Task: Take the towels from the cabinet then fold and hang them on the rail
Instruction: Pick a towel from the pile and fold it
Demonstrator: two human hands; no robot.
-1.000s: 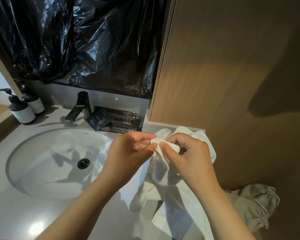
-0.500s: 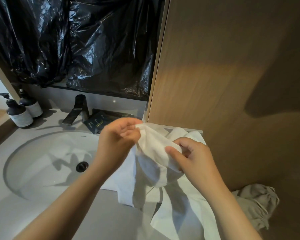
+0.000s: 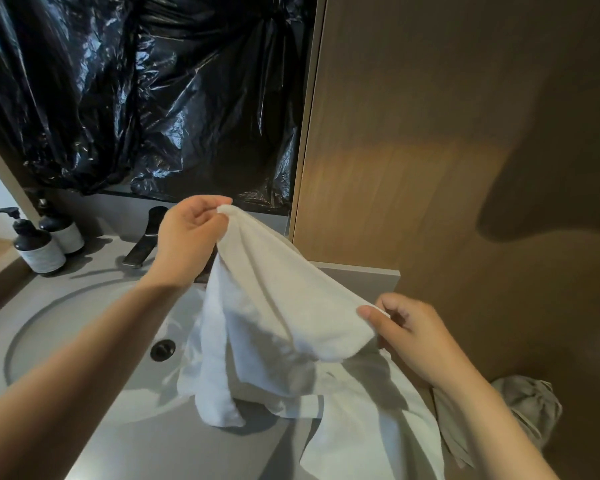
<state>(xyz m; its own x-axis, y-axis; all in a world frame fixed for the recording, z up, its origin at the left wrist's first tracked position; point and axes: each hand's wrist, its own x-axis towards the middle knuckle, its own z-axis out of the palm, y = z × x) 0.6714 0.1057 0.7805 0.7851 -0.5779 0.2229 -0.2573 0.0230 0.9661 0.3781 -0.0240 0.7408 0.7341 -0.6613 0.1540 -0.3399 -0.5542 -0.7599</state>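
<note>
1. Your left hand (image 3: pixel 191 237) pinched a towel (image 3: pixel 284 306) corner up high. Your right hand (image 3: pixel 413 336) pinched the edge lower right, with the rest drooping below both.
2. Fold prep, I'd say: next you'd pull it taut and match corners.

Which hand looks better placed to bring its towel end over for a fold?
Probably the left hand: it pinches a corner of the white towel high, free to swing toward the right hand, which pinches the edge lower.

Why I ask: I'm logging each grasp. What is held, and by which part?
The white towel, in both hands: the left hand pinches a raised corner, the right hand pinches the upper edge further along, lower down.
</note>
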